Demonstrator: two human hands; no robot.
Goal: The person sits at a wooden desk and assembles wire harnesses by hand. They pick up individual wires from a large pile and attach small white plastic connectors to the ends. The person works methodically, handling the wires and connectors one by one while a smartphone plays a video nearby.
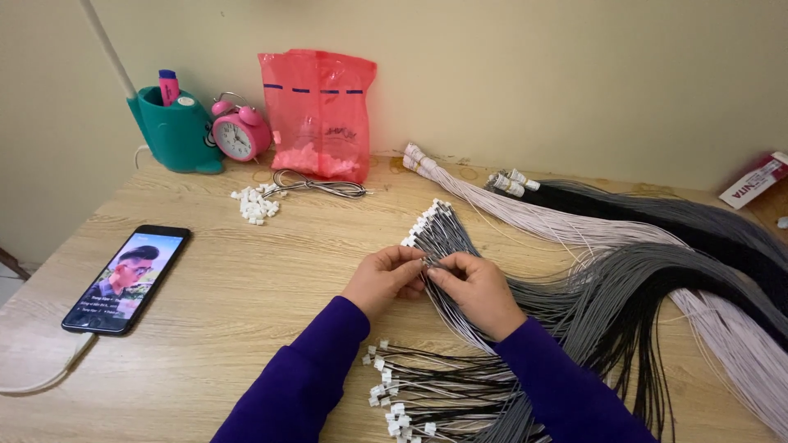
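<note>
Surface [213, 312] of pale wood, carrying all. Long wire bundles [624, 271], grey, black and white: light, limp, apt to tangle. Fanned grey wire bunch [439, 234] left of these, best pinched just behind the small white plugs. Left hand [384, 279] and right hand [478, 289] meeting there, each grip closed on one thin wire [428, 263].
</note>
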